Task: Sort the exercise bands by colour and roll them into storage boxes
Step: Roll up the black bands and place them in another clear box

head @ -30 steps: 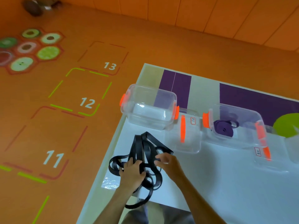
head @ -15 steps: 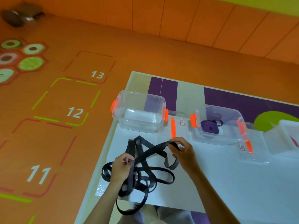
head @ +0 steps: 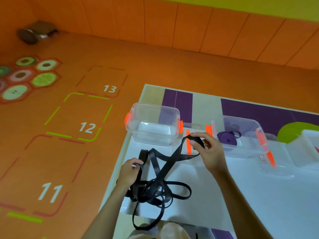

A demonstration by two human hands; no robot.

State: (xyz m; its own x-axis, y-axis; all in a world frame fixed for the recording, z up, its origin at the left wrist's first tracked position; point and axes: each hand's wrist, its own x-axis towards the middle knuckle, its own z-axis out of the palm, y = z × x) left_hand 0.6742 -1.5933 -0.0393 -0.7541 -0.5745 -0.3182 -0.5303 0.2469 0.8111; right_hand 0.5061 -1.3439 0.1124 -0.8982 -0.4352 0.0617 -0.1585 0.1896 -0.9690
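Note:
A tangle of black exercise bands (head: 155,188) lies on the white table (head: 259,195) near its front left corner, one loop hanging over the front edge. My left hand (head: 129,171) pinches a band loop at the tangle's left side. My right hand (head: 207,152) pinches one black loop end and holds it lifted, pulled up and to the right. Behind the tangle stands a clear storage box (head: 153,125) with orange clips, nothing visible inside. To its right a second clear box (head: 241,137) holds a rolled purple band (head: 227,138).
Two clear lids with orange strips lie flat on the table, one (head: 193,135) between the boxes, one (head: 274,161) right of the purple box. Another clear container (head: 307,149) sits at the right edge. The orange floor with numbered squares lies left of the table.
My right hand has drawn a black loop out of the tangle, up and to the right toward the boxes. My left hand shifted left and keeps hold of the bands.

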